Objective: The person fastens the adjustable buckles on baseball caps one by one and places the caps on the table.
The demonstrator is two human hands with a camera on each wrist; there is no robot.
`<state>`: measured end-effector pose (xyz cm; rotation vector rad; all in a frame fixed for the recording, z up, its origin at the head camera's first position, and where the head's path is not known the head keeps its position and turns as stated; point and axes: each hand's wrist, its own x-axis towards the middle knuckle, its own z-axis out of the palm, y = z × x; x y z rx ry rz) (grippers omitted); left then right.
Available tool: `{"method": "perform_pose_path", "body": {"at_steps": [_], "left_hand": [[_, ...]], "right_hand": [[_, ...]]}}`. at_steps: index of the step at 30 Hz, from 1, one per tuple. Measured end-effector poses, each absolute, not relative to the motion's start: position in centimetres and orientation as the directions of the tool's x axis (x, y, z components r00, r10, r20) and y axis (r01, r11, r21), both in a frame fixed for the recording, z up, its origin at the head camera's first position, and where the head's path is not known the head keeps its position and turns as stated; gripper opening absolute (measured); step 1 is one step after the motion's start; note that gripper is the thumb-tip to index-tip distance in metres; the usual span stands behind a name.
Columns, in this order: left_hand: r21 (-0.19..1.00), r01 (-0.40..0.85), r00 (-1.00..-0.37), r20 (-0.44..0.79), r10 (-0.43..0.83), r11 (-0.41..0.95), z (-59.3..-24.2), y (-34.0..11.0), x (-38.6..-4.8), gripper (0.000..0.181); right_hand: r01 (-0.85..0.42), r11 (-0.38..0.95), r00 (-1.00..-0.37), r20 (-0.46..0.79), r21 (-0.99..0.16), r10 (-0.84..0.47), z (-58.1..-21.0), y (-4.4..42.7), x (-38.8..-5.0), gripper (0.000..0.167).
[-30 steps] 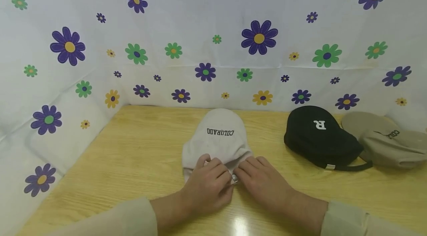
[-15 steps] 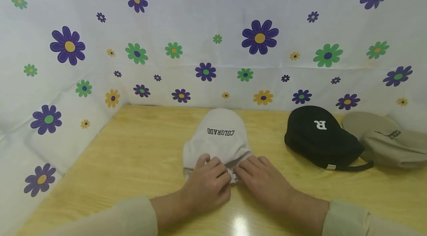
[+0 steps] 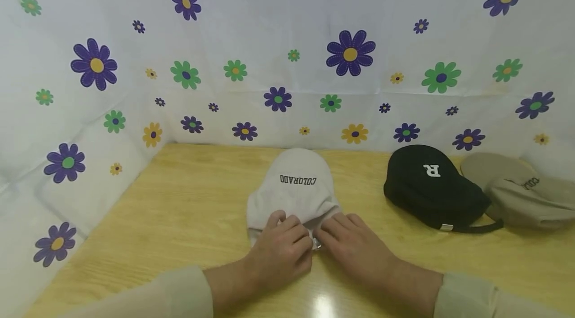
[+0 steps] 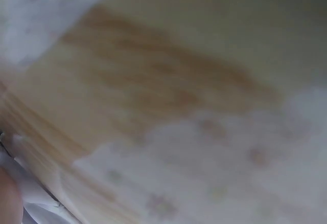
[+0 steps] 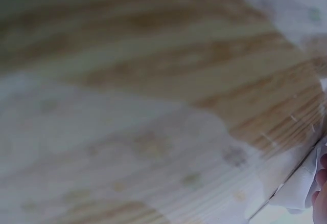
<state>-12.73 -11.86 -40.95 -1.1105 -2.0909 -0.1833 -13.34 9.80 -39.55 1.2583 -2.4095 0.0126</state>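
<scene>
A pale grey-beige baseball cap (image 3: 298,200) lies on the table, its black COLORADO lettering upside down in the head view. At its near edge, my left hand (image 3: 280,248) grips the strap with curled fingers. My right hand (image 3: 357,245) pinches the strap close by on the right. A small metal buckle (image 3: 316,243) shows in the narrow gap between both hands. The strap's ends are mostly hidden under the fingers. Only slivers of the cap (image 4: 43,203) appear in the left wrist view, and of the cap (image 5: 296,188) in the right wrist view.
To the right lies a black cap (image 3: 424,188) with a white R, its strap and metal clasp facing the near side. A khaki cap (image 3: 530,205) lies beside it, partly behind it. A flowered white cloth (image 3: 296,76) stands along the wooden table's (image 3: 188,198) back and left.
The whole head view has shifted very slightly. Both hands keep their hold at the strap, with only tiny finger movements around the buckle. The caps stay in place.
</scene>
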Motion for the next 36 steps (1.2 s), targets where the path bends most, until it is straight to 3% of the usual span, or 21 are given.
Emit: {"method": "perform_pose_path", "body": {"at_steps": [15,25,36], "left_hand": [[-0.226,0.761,-0.339,0.66,0.67,0.608,-40.56,-11.94,-13.01,0.006],[-0.221,0.763,-0.341,0.661,0.668,0.608,-40.84,-11.88,-12.72,0.008],[-0.226,0.767,-0.327,0.666,0.67,0.6,-40.84,-11.89,-12.83,0.007]], "right_hand": [[-0.753,0.638,-0.562,0.347,0.16,-0.751,-39.4,9.9,-13.34,0.043],[-0.773,0.606,-0.511,0.379,0.19,-0.771,-39.54,10.07,-13.18,0.025],[-0.787,0.584,-0.498,0.354,0.199,-0.791,-39.61,10.01,-13.34,0.025]]}}
